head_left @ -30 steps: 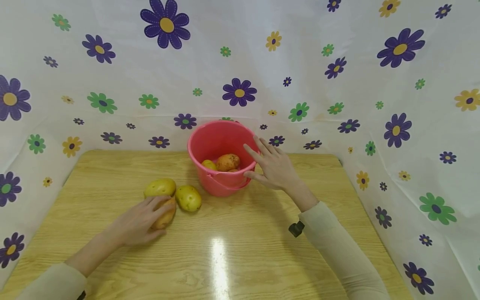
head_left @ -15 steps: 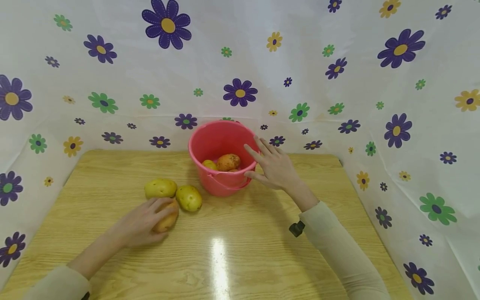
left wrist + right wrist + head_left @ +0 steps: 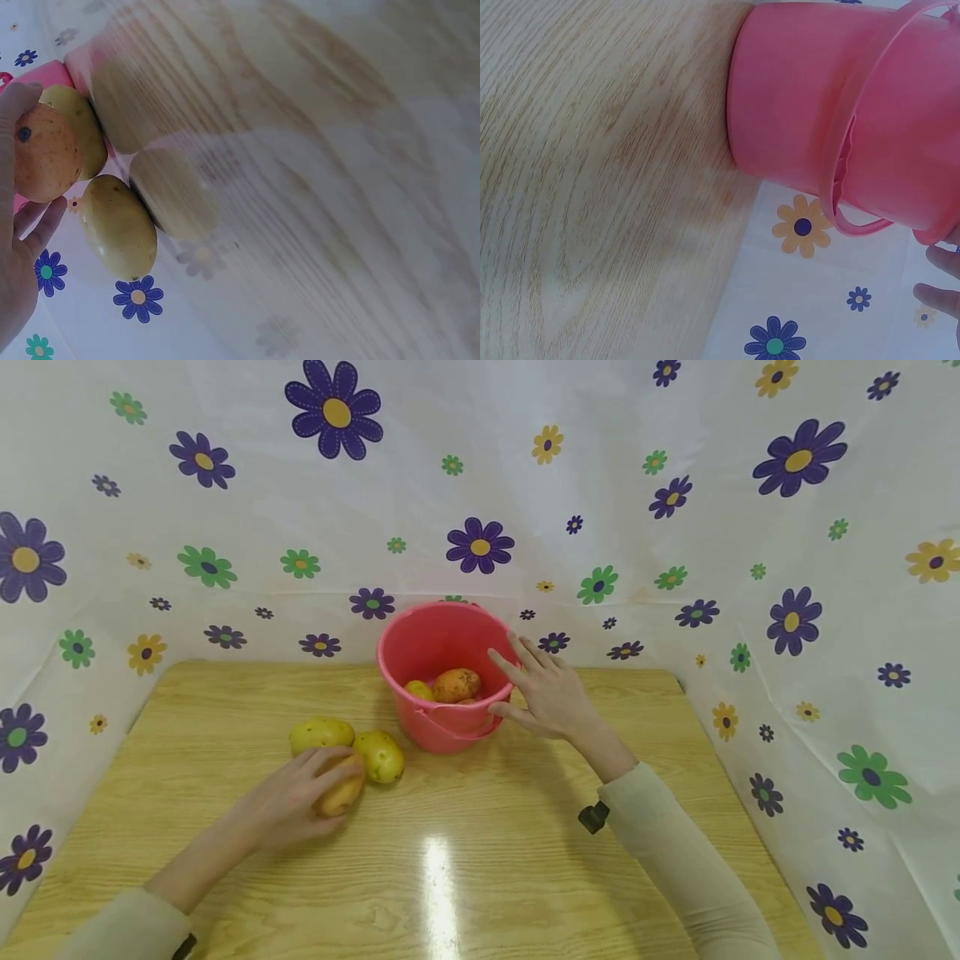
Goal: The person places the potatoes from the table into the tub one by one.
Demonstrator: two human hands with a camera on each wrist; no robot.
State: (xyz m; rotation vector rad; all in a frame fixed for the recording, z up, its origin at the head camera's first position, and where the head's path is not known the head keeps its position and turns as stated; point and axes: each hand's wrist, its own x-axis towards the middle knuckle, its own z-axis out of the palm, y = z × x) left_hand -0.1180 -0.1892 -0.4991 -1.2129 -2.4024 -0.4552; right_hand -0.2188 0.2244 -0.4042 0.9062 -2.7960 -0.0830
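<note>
In the head view, my left hand [image 3: 288, 800] grips a reddish-brown potato [image 3: 343, 789] between thumb and fingers. Two yellow potatoes lie just beyond it: one long yellow potato [image 3: 321, 735] on the left and a rounder yellow potato [image 3: 381, 757] on the right. In the left wrist view, the held potato [image 3: 49, 154] shows a dark spot and partly covers a yellow one. A pink bucket [image 3: 442, 731] stands upright at the back, with a reddish-brown potato [image 3: 457, 685] and a yellow potato [image 3: 418, 690] inside. My right hand [image 3: 551, 693], fingers spread, touches the bucket's right rim.
The wooden table [image 3: 525, 860] is glossy, with a light reflection near its front. A white flowered cloth [image 3: 600, 468] hangs behind the table and along both sides. The bucket's pink handle [image 3: 844, 127] hangs down against its outer wall.
My left hand has shifted slightly to the right with the reddish-brown potato, which now overlaps the rounder yellow one in the head view. The right hand and the bucket have stayed in place.
</note>
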